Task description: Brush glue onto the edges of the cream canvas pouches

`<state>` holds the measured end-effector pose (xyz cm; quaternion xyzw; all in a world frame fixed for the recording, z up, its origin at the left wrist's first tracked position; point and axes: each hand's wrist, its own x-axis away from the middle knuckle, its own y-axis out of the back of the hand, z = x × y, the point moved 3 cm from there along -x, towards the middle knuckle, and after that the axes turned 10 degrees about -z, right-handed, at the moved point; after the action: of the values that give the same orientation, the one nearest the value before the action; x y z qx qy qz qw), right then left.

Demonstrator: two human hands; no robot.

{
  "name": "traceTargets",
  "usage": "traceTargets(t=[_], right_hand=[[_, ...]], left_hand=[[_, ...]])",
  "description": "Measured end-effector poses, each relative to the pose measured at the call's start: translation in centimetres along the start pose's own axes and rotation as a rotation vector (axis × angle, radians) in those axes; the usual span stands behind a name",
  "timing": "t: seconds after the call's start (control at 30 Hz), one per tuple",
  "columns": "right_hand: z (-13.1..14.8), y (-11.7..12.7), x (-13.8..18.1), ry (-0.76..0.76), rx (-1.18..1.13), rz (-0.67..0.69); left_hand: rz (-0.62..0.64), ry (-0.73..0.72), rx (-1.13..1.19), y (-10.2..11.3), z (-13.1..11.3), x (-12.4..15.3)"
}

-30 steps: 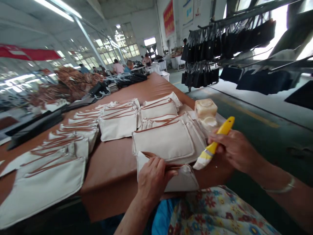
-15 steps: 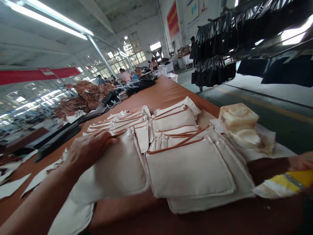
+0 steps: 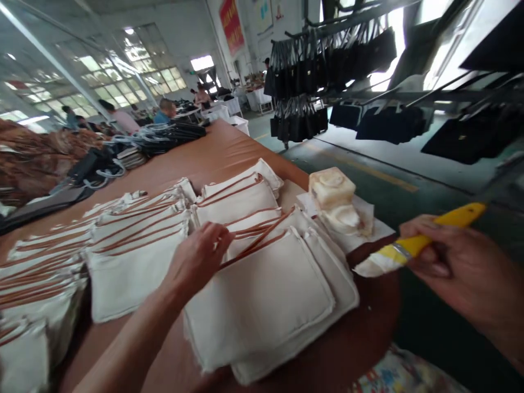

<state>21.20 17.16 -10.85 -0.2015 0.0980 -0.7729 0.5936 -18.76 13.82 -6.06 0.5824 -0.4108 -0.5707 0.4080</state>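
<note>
My left hand [image 3: 202, 248] is at the upper left corner of a cream fabric pouch [image 3: 266, 295], its fingers bent over the brown-trimmed top edge. That pouch lies over another cream pouch [image 3: 344, 284], and its left side is blurred. A yellow-handled paintbrush [image 3: 417, 243] is gripped in my right hand [image 3: 446, 262], raised off the table's right edge. White stuff coats its bristles, which point left toward the pouches. Just left of my left arm, a further cream pouch [image 3: 135, 278] lies at the front of an overlapping row.
A caked, whitish plastic container [image 3: 331, 188] stands on paper [image 3: 382, 229] at the table's right edge. More pouches [image 3: 41, 267] overlap at left. Brown covering [image 3: 245, 147] spans the table [image 3: 376, 322]. Black bags [image 3: 298, 120] hang on racks beyond. People [image 3: 164, 112] sit farther back.
My left hand has let go of the left pouch and moved right to the front one. My right hand has come further into view with the brush. The view has turned right.
</note>
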Motion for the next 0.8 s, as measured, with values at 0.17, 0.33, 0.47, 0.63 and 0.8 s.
traceTargets(t=[0.17,0.33,0.47,0.63,0.8], right_hand=[[0.8,0.5,0.7,-0.018,-0.110,0.117],[0.9,1.4,1.1,0.015,-0.166,0.104],[1.1,0.9,0.8,0.086,-0.184,0.118],[1.3,-1.7,0.8,0.228,-0.093,0.205],[1.5,-4.2,2.4,0.380,0.035,0.297]], left_hand=[[0.071,-0.001,0.197,-2.6,-8.8,0.4],[0.056,0.054,0.226,-4.2,-10.6,0.1],[0.092,0.078,0.316,-3.2,-11.7,0.6],[0.142,0.082,0.445,0.0,-13.7,2.7],[0.173,0.094,0.628,2.9,-15.3,5.3]])
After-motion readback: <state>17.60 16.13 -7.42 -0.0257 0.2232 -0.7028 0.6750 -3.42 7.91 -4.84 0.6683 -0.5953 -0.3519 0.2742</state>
